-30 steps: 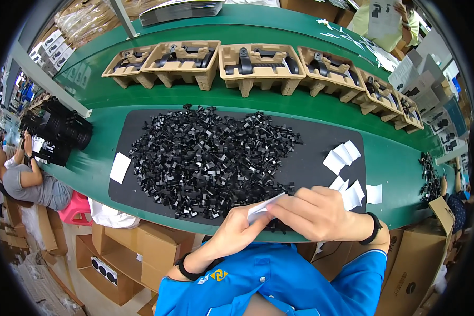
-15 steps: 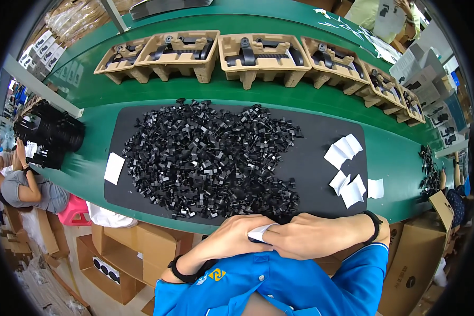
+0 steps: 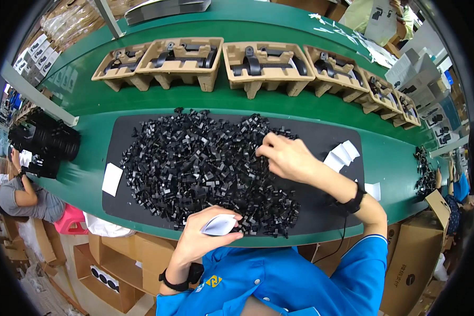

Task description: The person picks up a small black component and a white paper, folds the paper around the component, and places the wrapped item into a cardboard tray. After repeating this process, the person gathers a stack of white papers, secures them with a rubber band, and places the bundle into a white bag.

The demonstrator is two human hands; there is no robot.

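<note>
A wide pile of small black plastic parts (image 3: 195,158) covers much of the dark grey mat (image 3: 332,203). At the pile's near edge, my left hand (image 3: 203,231) is closed round a white folded paper (image 3: 219,225), which curls open at the top. My right hand (image 3: 289,158) reaches over the right side of the pile. Its fingers are bent and pinched together among the black parts; whatever lies between the fingertips is too small to make out.
Brown moulded trays (image 3: 268,73) with black parts stand in a row along the back. Folded white papers (image 3: 342,156) lie at the mat's right, partly behind my right forearm, and a white sheet (image 3: 112,179) at its left. A co-worker (image 3: 29,195) sits at far left.
My hands were together round the white paper at the front edge. The right has let go and moved forward onto the pile; the left keeps the paper, slightly further left.
</note>
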